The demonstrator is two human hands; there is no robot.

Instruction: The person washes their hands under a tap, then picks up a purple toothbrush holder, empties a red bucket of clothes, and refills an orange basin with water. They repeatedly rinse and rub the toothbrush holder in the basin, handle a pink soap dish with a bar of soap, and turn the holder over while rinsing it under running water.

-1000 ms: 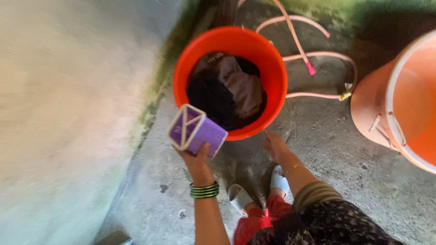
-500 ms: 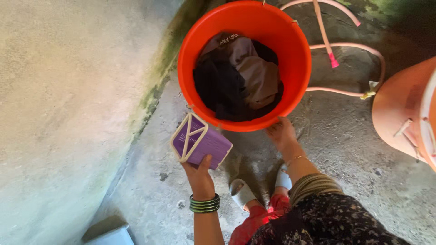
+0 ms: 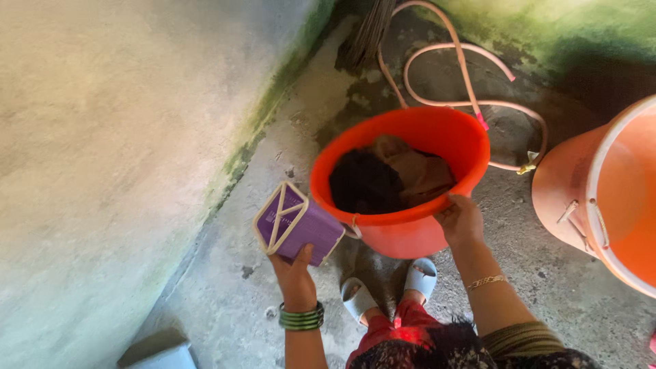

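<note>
Head view: left hand [image 3: 295, 275] clamps purple box [image 3: 298, 223] beside orange bucket [image 3: 410, 229], whose rim right hand [image 3: 462, 220] grips.

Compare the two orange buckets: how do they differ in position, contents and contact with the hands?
The smaller bucket stands in front of the person's feet; the larger bucket stands to the right, partly out of frame. The smaller bucket holds dark clothes; the larger bucket's visible inside shows none. The right hand grips the smaller bucket's rim; no hand touches the larger bucket. Both are round, orange plastic.
</note>
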